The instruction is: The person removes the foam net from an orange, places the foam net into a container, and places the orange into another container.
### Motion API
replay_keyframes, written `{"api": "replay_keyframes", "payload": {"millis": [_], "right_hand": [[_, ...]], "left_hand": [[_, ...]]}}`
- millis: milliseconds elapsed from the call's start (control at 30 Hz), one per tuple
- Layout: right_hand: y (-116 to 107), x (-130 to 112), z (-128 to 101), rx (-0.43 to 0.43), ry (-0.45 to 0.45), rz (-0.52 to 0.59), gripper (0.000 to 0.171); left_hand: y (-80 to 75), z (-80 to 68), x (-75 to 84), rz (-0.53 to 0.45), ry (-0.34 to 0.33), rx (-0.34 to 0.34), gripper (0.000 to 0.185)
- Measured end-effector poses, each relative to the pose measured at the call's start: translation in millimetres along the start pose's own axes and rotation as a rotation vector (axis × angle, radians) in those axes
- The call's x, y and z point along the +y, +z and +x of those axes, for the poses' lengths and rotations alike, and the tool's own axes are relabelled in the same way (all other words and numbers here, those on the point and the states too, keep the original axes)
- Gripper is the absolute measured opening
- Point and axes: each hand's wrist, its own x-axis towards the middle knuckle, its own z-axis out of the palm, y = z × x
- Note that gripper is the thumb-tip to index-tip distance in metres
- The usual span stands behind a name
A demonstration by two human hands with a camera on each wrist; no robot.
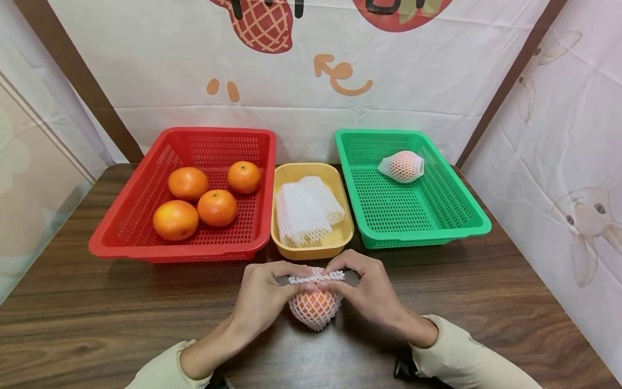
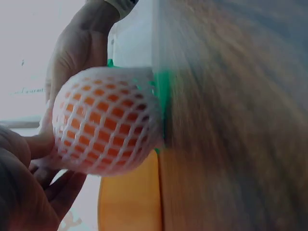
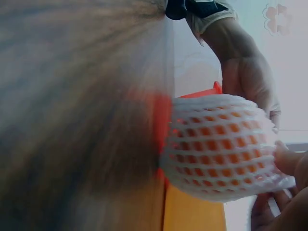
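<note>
An orange (image 1: 315, 306) inside a white foam net sleeve (image 2: 107, 120) rests on the table in front of the yellow tray. My left hand (image 1: 264, 292) pinches the sleeve's top edge from the left, thumb nearest me and fingers behind. From the right, my right hand (image 1: 371, 289) pinches the same gathered edge, its thumb close to the left one. In both wrist views the net lies stretched round the fruit, with orange showing through its openings. The right wrist view shows the sleeved orange (image 3: 219, 149) against the tabletop.
A red basket (image 1: 180, 252) at left holds several bare oranges (image 1: 217, 208). Foam net sleeves (image 1: 306, 210) lie in the yellow tray (image 1: 311, 253) at the middle. The green basket (image 1: 427, 233) at right contains one sleeved fruit (image 1: 403, 166). A printed cloth hangs behind.
</note>
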Motion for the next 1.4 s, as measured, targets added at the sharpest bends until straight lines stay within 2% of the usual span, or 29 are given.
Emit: {"api": "replay_keyframes", "payload": {"millis": [100,200,300,400,533,733,800,933,1067,1200,1300,1400], "right_hand": [[0.8,-6.8,0.9,-0.088,0.115,0.008,0.038],[1.2,-16.2,1.3,-0.142,0.19,0.036,0.047],[2.4,-17.8,0.6,-0.14,0.245,0.12,0.04],[3.5,-10.9,-1.1,-0.088,0.294,0.156,0.029],[3.5,-1.3,-2.1,-0.005,0.271,0.087,0.018],[2.1,2.7,-2.3,0.103,0.177,-0.044,0.014],[1.3,2.2,-2.6,0.133,0.169,-0.064,0.014],[0.3,0.0,-3.0,0.16,0.137,-0.07,0.014],[-2.1,-18.3,1.7,0.132,0.104,-0.02,0.014],[-3.7,-24.5,4.2,0.067,0.122,0.086,0.014],[-1.8,-9.8,1.6,-0.002,0.192,0.163,0.016],[-0.6,1.6,0.6,-0.099,0.293,0.216,0.03]], "left_hand": [[0.1,-0.9,-1.2,-0.007,0.063,0.057,0.018],[-0.1,-1.6,-2.2,-0.025,0.123,0.108,0.016],[-0.2,-1.5,-2.5,-0.065,0.17,0.111,0.014],[0.3,-0.6,-3.0,-0.144,0.199,0.078,0.014],[1.5,0.9,-2.5,-0.191,0.15,-0.002,0.019],[2.9,1.9,-0.9,-0.012,-0.011,-0.093,0.043],[3.0,2.1,-0.6,-0.003,-0.037,-0.099,0.041],[2.1,2.4,-0.4,-0.079,-0.083,-0.106,0.03],[1.0,2.4,-0.9,-0.129,-0.133,-0.097,0.02],[0.4,2.2,-0.4,-0.097,-0.134,-0.053,0.014],[0.4,1.5,-0.2,-0.042,-0.084,0.011,0.014],[0.5,1.2,-1.1,-0.006,-0.011,0.077,0.014]]}}
